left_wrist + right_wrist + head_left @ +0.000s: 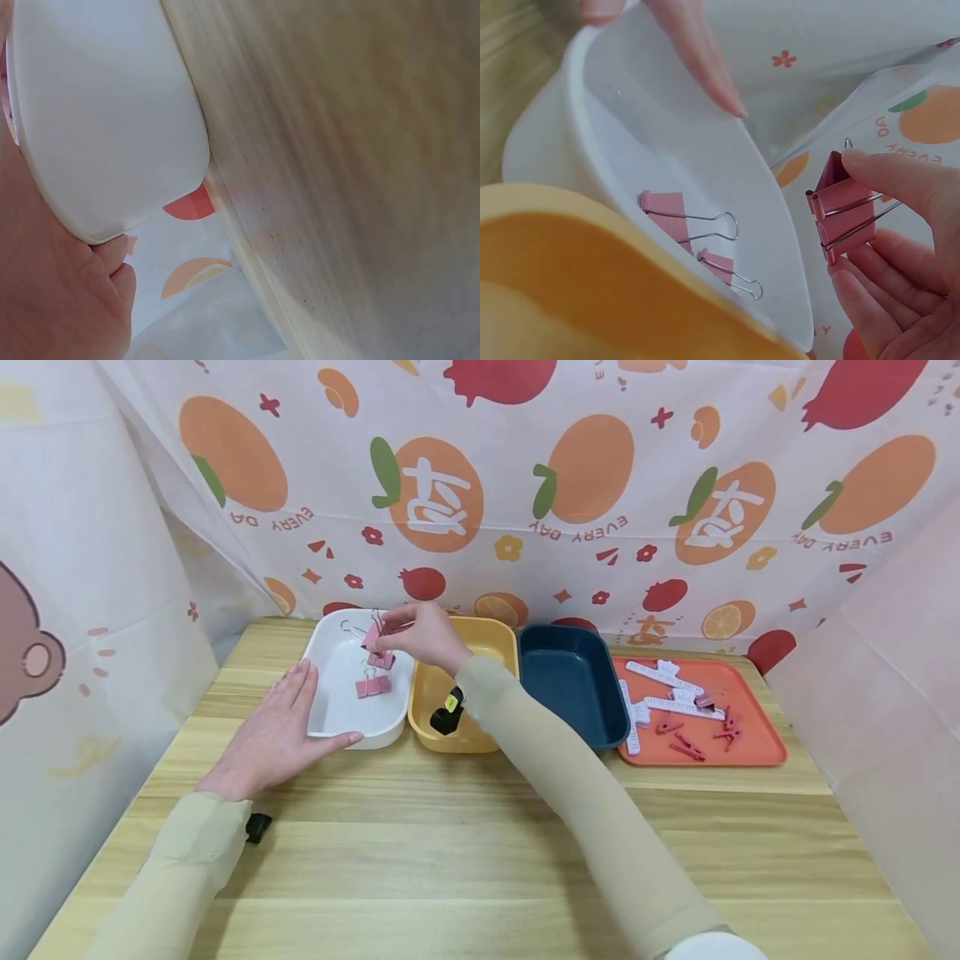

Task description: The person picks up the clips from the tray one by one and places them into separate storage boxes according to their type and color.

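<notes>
Fruit-print cloth (510,485) is hanging behind table (420,852) back edge. R hand (426,637) is pinching pink binder clip (847,214) btwn fingers above white bin (330,689) nr back-L corner, more clips (667,210) lying inside; L hand (273,727) is resting on bin rim, thumb wide.

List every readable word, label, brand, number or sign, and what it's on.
"EVERY DAY": patterned cloth, repeated; some copies cut off.
White characters on some orange fruit prints: stylised, can't read reliably.
Yellow label on the black wrist device: too small to read.
Ruler-like marks on the white clips: any numbers too small to read.
Pink binder clips, white bin: no text visible.
</notes>
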The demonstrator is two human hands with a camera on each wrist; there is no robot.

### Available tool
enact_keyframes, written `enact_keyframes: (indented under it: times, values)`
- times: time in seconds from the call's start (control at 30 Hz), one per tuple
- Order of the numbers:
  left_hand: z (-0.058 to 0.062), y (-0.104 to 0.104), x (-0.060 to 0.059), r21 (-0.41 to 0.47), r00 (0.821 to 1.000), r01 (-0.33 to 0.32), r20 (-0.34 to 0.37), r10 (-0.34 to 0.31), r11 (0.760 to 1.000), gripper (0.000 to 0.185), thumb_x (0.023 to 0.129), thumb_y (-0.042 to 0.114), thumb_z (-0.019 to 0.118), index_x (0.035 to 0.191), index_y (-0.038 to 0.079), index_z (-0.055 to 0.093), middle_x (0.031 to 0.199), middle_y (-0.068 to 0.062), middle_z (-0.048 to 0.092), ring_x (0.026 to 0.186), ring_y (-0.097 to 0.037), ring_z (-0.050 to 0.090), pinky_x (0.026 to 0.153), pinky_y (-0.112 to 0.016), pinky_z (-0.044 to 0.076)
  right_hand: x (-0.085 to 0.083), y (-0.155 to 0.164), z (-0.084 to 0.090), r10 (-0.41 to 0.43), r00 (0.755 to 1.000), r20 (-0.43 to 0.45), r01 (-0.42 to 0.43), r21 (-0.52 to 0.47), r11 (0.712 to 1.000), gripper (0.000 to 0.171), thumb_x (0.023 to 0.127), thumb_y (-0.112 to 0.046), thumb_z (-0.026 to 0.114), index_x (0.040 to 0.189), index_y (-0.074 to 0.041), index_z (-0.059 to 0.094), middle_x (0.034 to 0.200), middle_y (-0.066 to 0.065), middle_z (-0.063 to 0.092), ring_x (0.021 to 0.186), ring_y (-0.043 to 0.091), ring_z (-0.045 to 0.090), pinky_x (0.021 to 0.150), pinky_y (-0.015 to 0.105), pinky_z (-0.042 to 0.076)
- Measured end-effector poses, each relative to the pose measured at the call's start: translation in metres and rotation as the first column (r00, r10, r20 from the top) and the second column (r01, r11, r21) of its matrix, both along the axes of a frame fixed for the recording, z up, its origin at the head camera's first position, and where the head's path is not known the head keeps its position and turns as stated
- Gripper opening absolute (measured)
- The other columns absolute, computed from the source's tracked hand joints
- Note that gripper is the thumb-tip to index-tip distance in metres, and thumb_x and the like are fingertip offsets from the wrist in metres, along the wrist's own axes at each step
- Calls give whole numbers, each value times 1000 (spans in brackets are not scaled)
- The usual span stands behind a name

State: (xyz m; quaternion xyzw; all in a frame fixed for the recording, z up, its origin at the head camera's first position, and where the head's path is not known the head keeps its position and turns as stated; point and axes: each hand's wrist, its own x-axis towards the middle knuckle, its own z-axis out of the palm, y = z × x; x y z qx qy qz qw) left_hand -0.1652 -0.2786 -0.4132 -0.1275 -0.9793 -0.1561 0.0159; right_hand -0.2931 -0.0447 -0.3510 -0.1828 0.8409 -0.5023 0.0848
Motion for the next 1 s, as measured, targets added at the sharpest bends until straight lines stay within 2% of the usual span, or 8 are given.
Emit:
enact_keyframes:
  times: [0.23, 0.33, 0.43, 0.57, 1.0]
  values:
    - [-1, 0, 0, -3, 999, 15, -28, -15, 1000, 121, 88, 74, 59, 159, -8, 6, 166, -26, 2, 152, -43, 2, 123, -54, 4, -3, -20, 2, 8, 998, -58, -3, 96, 995, 31, 81, -31, 90, 105, -17, 78, 89, -11, 69, 91, 7, 61, 73, 17, 54]
    - [-1, 0, 1, -7, 1000, 13, -27, -13, 1000, 121, 87, 75, 60, 159, -8, 6, 166, -26, 2, 152, -43, 4, 122, -56, 5, -4, -27, 2, -9, 997, -79, 19, 121, 992, 27, 81, -32, 89, 101, -19, 78, 91, -12, 69, 93, 6, 59, 74, 16, 53]
    - [-1, 0, 1, -10, 1000, 5, -17, -5, 1000, 122, 87, 75, 60, 159, -7, 6, 166, -26, 2, 152, -43, 4, 122, -57, 7, -7, -33, 2, -36, 997, -71, 45, 132, 990, 39, 82, -33, 88, 115, -16, 77, 104, -8, 71, 95, 7, 59, 76, 17, 54]
    - [-1, -1, 1, -13, 1000, -4, -11, 4, 1000, 123, 86, 76, 60, 159, -7, 6, 166, -25, 2, 152, -42, 4, 122, -57, 8, -6, -36, 5, -56, 996, -62, 65, 143, 988, 60, 83, -36, 87, 136, -13, 67, 122, -2, 70, 100, 9, 62, 79, 18, 55]
    - [-2, 0, 2, -16, 1000, -7, -10, 7, 1000, 123, 86, 76, 60, 159, -7, 6, 166, -26, 2, 153, -42, 4, 122, -56, 8, -2, -28, 5, -11, 997, -79, 19, 102, 995, 55, 89, -38, 80, 136, -12, 67, 124, 0, 70, 101, 10, 64, 80, 17, 55]
